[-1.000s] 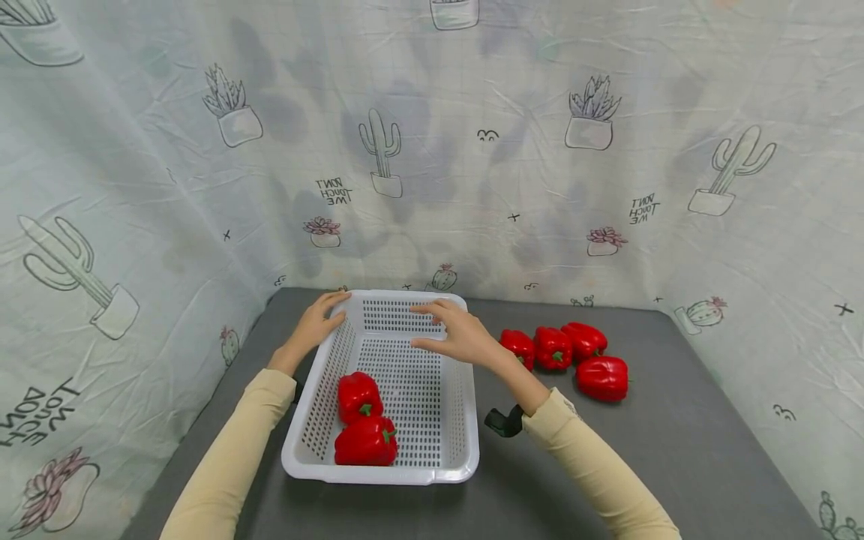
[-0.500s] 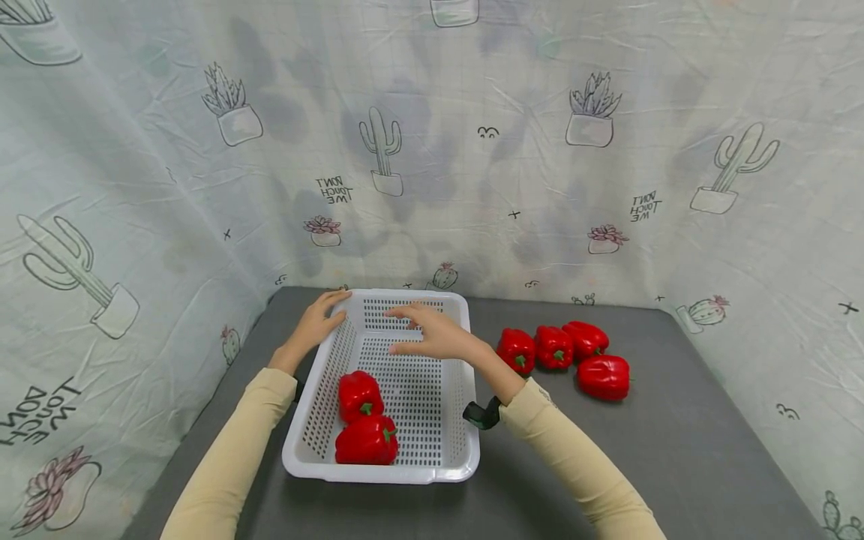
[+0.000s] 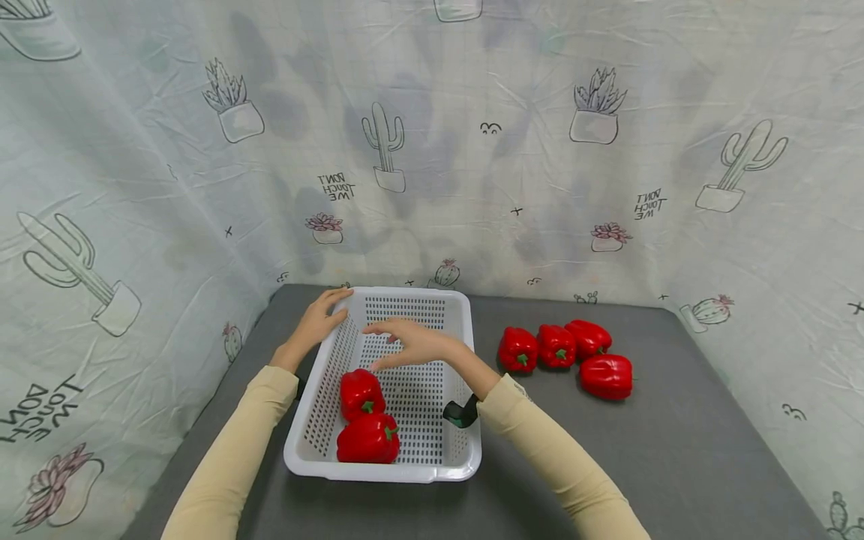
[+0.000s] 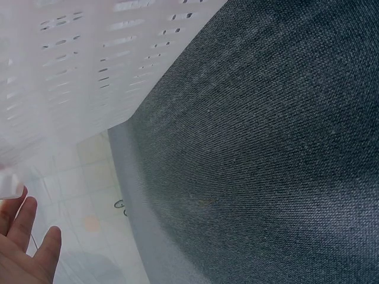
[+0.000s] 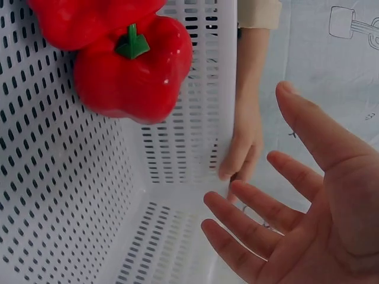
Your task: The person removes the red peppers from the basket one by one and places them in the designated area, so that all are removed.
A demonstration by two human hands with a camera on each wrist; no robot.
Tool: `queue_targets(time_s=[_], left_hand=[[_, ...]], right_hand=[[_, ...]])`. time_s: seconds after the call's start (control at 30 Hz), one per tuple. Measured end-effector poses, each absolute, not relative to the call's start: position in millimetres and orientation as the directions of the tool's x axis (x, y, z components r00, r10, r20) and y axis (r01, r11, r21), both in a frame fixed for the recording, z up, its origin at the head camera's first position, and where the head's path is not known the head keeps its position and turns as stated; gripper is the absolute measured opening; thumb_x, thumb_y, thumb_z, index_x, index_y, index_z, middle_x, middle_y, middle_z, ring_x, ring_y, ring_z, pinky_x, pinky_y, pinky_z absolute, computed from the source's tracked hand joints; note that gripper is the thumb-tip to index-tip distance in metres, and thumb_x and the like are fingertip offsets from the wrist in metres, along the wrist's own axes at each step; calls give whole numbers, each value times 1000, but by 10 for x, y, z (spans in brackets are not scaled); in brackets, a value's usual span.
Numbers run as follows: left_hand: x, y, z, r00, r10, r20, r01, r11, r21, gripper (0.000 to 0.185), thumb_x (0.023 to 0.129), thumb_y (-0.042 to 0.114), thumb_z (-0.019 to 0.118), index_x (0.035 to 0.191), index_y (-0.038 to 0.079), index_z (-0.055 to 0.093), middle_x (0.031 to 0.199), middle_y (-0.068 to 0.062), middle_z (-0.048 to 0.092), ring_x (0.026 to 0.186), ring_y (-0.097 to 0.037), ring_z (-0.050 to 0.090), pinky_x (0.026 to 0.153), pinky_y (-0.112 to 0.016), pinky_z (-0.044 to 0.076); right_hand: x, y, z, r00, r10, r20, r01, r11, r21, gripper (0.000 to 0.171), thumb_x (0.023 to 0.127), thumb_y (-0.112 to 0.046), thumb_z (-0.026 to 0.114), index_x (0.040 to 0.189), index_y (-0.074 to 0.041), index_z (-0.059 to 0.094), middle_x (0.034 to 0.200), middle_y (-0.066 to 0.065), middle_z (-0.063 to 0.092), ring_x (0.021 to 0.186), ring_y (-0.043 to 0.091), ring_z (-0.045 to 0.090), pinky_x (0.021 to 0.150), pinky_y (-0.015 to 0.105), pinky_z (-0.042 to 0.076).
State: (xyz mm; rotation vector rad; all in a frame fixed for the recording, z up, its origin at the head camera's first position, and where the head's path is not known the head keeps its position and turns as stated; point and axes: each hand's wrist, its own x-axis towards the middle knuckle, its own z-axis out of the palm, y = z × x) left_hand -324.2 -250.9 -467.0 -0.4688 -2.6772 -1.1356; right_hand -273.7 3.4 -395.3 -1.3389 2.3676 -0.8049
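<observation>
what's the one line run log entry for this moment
left hand: rests on basket far corner | right hand: open over basket | peppers: two in basket, four on table

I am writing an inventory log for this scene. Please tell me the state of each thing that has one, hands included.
White basket: upright, holds two peppers.
Two red bell peppers in basket: touching, at near left.
Four red bell peppers on table: loose, clustered right of basket.
Left hand: rests on basket's far left rim.
Right hand: open, empty, above basket.

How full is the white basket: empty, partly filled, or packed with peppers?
Partly filled. The white basket holds two red bell peppers at its near end; its far half is bare. Four more peppers lie on the table.
</observation>
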Motion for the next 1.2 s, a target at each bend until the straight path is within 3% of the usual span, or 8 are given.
queue_targets(time_s=[0.27, 0.5, 0.83, 1.2], left_hand=[[-3246, -2521, -4672, -929, 214, 301, 364, 663, 654, 44, 94, 14, 52, 137, 6, 46, 143, -18, 36, 129, -42, 34, 100, -64, 26], [-3243, -2521, -4667, -928, 215, 304, 368, 658, 657, 44, 94, 15, 51, 136, 6, 46, 143, -18, 36, 130, -42, 33, 101, -63, 26], [-3267, -2520, -4692, -916, 230, 328, 394, 664, 636, 40, 93, 14, 51, 132, 2, 51, 142, -22, 35, 128, -45, 33, 98, -65, 27], [-3284, -2541, -4697, -916, 237, 324, 398, 641, 656, 40, 94, 14, 50, 133, 4, 50, 143, -20, 35, 130, -43, 32, 100, -64, 26]], right_hand=[[-2730, -89, -4069, -489, -867, -92, -676, 443, -588, 66, 82, -34, 68, 140, -16, 43, 142, 3, 43, 120, 15, 48, 96, 31, 44], [-2744, -181, -4175, -455, -883, -111, -682, 426, -594, 65, 84, -30, 68, 139, -9, 42, 142, 4, 44, 123, 16, 45, 98, 29, 42], [-2810, -192, -4321, -435, -885, -169, -641, 435, -632, 72, 85, -33, 66, 142, -4, 35, 144, 13, 39, 128, 28, 42, 101, 39, 41], [-2819, -236, -4432, -435, -862, -260, -588, 491, -643, 73, 84, -36, 66, 143, -7, 35, 141, 9, 43, 123, 21, 47, 95, 27, 44]])
